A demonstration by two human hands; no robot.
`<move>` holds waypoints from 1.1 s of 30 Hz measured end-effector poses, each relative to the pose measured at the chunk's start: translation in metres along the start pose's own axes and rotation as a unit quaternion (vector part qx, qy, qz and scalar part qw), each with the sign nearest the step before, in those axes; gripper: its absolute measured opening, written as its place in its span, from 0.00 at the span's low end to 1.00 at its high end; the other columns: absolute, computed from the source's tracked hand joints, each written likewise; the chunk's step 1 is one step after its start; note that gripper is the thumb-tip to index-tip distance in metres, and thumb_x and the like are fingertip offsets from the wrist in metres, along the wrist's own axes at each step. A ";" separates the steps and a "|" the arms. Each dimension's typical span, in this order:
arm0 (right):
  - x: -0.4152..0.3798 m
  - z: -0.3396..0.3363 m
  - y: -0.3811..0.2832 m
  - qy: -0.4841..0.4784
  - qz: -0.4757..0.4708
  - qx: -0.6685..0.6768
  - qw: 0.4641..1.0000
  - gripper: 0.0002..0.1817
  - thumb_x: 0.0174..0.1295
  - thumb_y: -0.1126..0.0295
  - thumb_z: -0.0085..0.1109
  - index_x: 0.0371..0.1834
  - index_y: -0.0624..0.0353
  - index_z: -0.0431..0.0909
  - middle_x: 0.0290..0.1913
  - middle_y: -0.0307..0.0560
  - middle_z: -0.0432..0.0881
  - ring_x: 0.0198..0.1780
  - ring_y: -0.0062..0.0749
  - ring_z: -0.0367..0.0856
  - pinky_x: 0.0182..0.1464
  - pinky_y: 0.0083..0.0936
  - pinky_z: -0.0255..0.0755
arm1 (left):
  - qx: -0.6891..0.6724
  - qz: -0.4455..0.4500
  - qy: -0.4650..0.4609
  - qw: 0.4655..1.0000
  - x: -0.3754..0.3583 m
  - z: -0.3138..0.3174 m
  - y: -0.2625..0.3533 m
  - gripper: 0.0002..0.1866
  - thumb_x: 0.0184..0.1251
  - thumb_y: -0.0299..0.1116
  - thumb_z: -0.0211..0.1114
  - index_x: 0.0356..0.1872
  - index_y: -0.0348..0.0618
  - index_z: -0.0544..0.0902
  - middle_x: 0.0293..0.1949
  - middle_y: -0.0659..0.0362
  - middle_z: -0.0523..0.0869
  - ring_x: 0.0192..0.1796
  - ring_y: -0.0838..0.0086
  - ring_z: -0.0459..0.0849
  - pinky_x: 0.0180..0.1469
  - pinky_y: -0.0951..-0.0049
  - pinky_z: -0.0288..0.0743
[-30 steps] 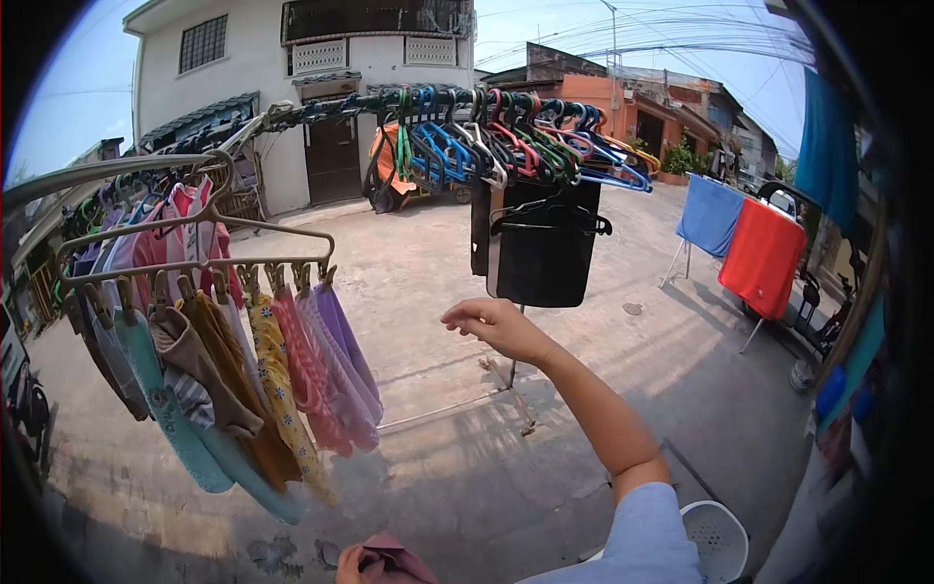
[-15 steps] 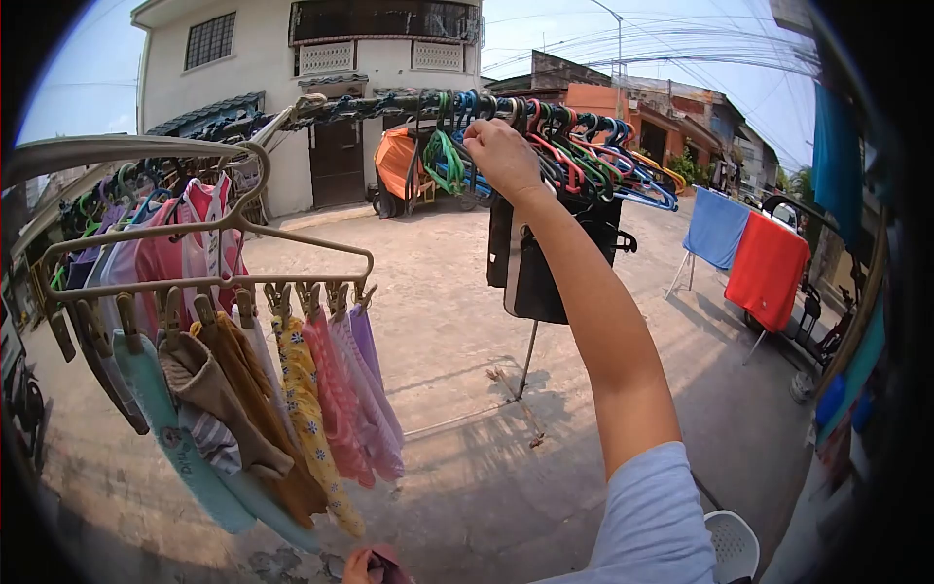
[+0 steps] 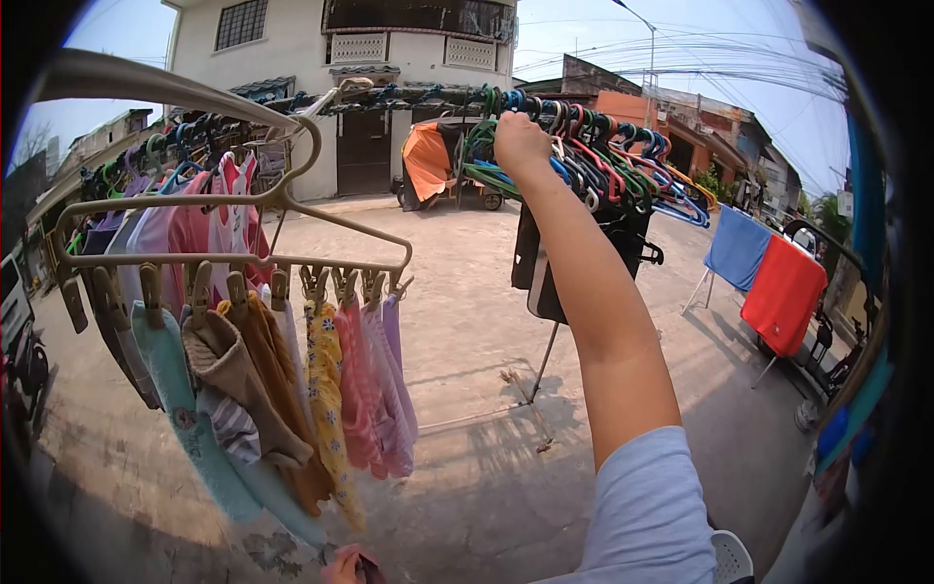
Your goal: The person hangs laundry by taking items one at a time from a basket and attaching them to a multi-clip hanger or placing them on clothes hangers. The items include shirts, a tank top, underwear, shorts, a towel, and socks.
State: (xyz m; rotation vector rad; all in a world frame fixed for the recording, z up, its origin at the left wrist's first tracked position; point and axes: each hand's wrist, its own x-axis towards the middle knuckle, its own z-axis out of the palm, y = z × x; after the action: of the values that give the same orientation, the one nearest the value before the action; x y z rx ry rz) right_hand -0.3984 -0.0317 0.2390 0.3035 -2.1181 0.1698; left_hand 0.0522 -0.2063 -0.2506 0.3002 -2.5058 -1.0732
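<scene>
My right hand reaches out to the rail and is closed at the hooks of the bunched clothes hangers. Green plastic hangers fan out just left of it, tilted; its fingertips are partly hidden. Low at the bottom edge, my left hand shows only in part, closed on a mauve cloth. Above it hangs a beige clip hanger, with a teal towel, a yellow flowered cloth and pink pieces pegged along its bar.
A long dark rail carries many coloured hangers and, at left, pink and white clothes. Black hangers hang under my right arm. Blue and red towels drape over a rack at right. A white basket stands below.
My view has shifted, so the scene sits farther right. My right hand has closed at the hanger hooks, and the green hangers have swung from hanging down to tilting out leftward.
</scene>
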 end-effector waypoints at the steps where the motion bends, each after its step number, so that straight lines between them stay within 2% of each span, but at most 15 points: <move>1: 0.001 -0.005 0.002 0.008 0.015 0.022 1.000 0.12 0.58 0.72 0.48 0.42 0.64 0.77 0.45 0.58 0.79 0.46 0.47 0.81 0.47 0.37 0.76 | 0.004 0.002 -0.007 1.000 -0.001 -0.002 0.002 0.22 0.50 0.18 0.55 0.51 0.32 0.73 0.52 0.41 0.73 0.52 0.49 0.73 0.57 0.62 0.67; 7: -0.023 -0.043 0.023 -0.007 -0.012 -0.032 0.999 0.09 0.61 0.69 0.44 0.38 0.61 0.73 0.40 0.57 0.81 0.43 0.52 0.81 0.44 0.43 0.75 | -0.038 -0.058 -0.049 0.996 0.004 0.000 0.020 0.25 0.47 0.18 0.54 0.52 0.33 0.73 0.51 0.41 0.73 0.52 0.49 0.73 0.57 0.62 0.67; 8: -0.037 -0.048 0.029 -0.005 -0.003 -0.031 1.000 0.10 0.62 0.67 0.44 0.37 0.61 0.72 0.37 0.57 0.81 0.42 0.52 0.81 0.43 0.44 0.75 | -0.049 -0.077 -0.053 0.994 0.006 -0.001 0.026 0.25 0.47 0.18 0.54 0.52 0.33 0.73 0.50 0.41 0.74 0.52 0.48 0.73 0.57 0.62 0.67; 9: -0.060 -0.064 0.031 0.002 -0.006 -0.024 1.000 0.07 0.59 0.71 0.46 0.37 0.60 0.72 0.36 0.57 0.82 0.42 0.49 0.82 0.41 0.41 0.76 | -0.036 -0.062 -0.051 0.996 0.006 0.003 0.025 0.23 0.49 0.19 0.54 0.52 0.34 0.73 0.49 0.43 0.75 0.50 0.51 0.74 0.56 0.63 0.67; 11: -0.106 -0.081 0.042 0.013 0.030 -0.014 0.999 0.07 0.61 0.66 0.47 0.38 0.57 0.70 0.32 0.55 0.81 0.38 0.48 0.82 0.39 0.42 0.76 | -0.005 -0.043 -0.037 0.998 0.007 0.015 0.017 0.20 0.53 0.20 0.54 0.51 0.35 0.74 0.46 0.47 0.78 0.48 0.55 0.76 0.53 0.66 0.69; 13: -0.162 -0.094 0.060 0.028 0.046 0.056 0.997 0.07 0.63 0.67 0.47 0.41 0.55 0.70 0.29 0.50 0.79 0.34 0.47 0.80 0.36 0.40 0.72 | -0.020 -0.053 -0.072 0.996 0.012 0.019 0.016 0.20 0.53 0.21 0.57 0.51 0.34 0.74 0.49 0.50 0.77 0.50 0.59 0.78 0.53 0.70 0.71; 15: -0.222 -0.103 0.075 0.027 0.111 0.163 0.980 0.08 0.65 0.70 0.45 0.45 0.58 0.70 0.30 0.48 0.77 0.31 0.38 0.78 0.35 0.34 0.69 | -0.024 -0.053 -0.106 0.993 0.021 0.021 0.022 0.21 0.54 0.22 0.57 0.52 0.36 0.74 0.51 0.51 0.76 0.52 0.60 0.77 0.54 0.70 0.71; 16: -0.254 -0.098 0.089 0.047 0.124 0.213 0.968 0.09 0.66 0.71 0.44 0.46 0.59 0.70 0.30 0.46 0.76 0.30 0.31 0.77 0.34 0.30 0.68 | -0.020 -0.051 -0.124 0.991 0.025 0.021 0.028 0.22 0.54 0.22 0.56 0.54 0.38 0.73 0.53 0.52 0.76 0.53 0.58 0.76 0.54 0.68 0.71; 19: -0.350 -0.076 0.118 0.096 0.230 0.432 0.867 0.12 0.64 0.75 0.43 0.49 0.64 0.68 0.31 0.44 0.73 0.34 0.25 0.72 0.41 0.25 0.67 | -0.034 -0.037 -0.161 0.986 0.041 0.028 0.033 0.24 0.54 0.21 0.55 0.55 0.40 0.72 0.54 0.52 0.74 0.54 0.56 0.74 0.55 0.66 0.70; 22: -0.412 -0.051 0.103 0.128 0.273 0.560 0.771 0.15 0.63 0.75 0.44 0.53 0.66 0.64 0.34 0.44 0.72 0.37 0.25 0.70 0.45 0.24 0.65 | -0.062 0.000 -0.203 0.977 0.064 0.028 0.049 0.25 0.52 0.19 0.55 0.55 0.39 0.71 0.56 0.51 0.72 0.55 0.56 0.73 0.56 0.67 0.69; 24: -0.433 -0.044 0.102 0.039 0.351 0.681 0.641 0.15 0.67 0.75 0.42 0.57 0.61 0.63 0.34 0.39 0.69 0.34 0.20 0.66 0.44 0.18 0.62 | -0.074 0.027 -0.243 0.967 0.088 0.021 0.067 0.26 0.50 0.20 0.58 0.55 0.37 0.71 0.57 0.50 0.71 0.57 0.58 0.72 0.57 0.68 0.68; 26: -0.454 -0.026 0.110 0.044 0.367 0.677 0.637 0.14 0.69 0.71 0.43 0.55 0.60 0.64 0.31 0.37 0.67 0.30 0.18 0.63 0.37 0.15 0.60 | -0.066 0.078 -0.248 0.963 0.111 0.021 0.079 0.27 0.49 0.20 0.60 0.56 0.35 0.70 0.56 0.51 0.70 0.58 0.61 0.72 0.60 0.71 0.66; 28: -0.469 -0.019 0.106 0.054 0.402 0.688 0.602 0.11 0.69 0.69 0.42 0.52 0.58 0.65 0.27 0.34 0.62 0.27 0.16 0.59 0.30 0.14 0.57 | -0.133 0.051 -0.265 0.954 0.130 0.013 0.111 0.28 0.48 0.10 0.43 0.54 0.35 0.71 0.55 0.50 0.71 0.60 0.62 0.71 0.65 0.71 0.61; 30: -0.476 -0.022 0.093 0.031 0.419 0.696 0.582 0.09 0.70 0.68 0.42 0.48 0.57 0.65 0.26 0.34 0.61 0.26 0.15 0.57 0.28 0.14 0.55 | -0.143 0.073 -0.281 0.946 0.145 0.007 0.132 0.30 0.45 0.09 0.42 0.55 0.35 0.71 0.56 0.51 0.70 0.62 0.63 0.69 0.65 0.71 0.60; 33: -0.489 -0.026 0.067 0.054 0.412 0.739 0.530 0.07 0.70 0.66 0.42 0.44 0.56 0.65 0.25 0.34 0.60 0.25 0.15 0.56 0.26 0.15 0.54 | -0.099 0.133 -0.281 0.945 0.165 0.008 0.141 0.24 0.50 0.17 0.62 0.53 0.33 0.71 0.55 0.51 0.71 0.60 0.65 0.71 0.62 0.73 0.64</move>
State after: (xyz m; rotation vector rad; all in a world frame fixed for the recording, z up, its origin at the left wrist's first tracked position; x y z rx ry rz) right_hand -0.1449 0.1120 -0.1607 0.1614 -1.2258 2.4904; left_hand -0.1054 -0.1617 -0.1071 -0.4572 -2.7645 -1.4333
